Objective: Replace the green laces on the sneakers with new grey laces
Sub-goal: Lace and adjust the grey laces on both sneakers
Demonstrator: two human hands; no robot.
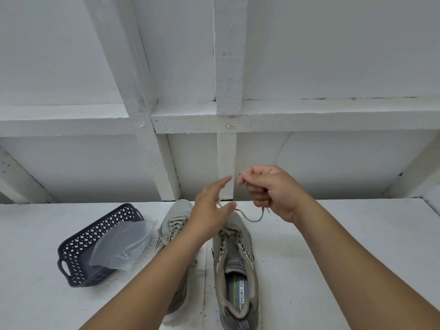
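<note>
Grey lace (252,219) runs from the right sneaker's (235,263) toe-end eyelets on the table (357,246) up to the right hand (269,189), fingers pinching it; left hand (212,210) reaches with fingers relaxed. Step judged: threading; next, feeding the following eyelet.

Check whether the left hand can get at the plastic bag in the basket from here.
Probably yes. The left hand is open and holds nothing, and the bag lies exposed on top of the basket on that same side, with nothing covering it.
</note>
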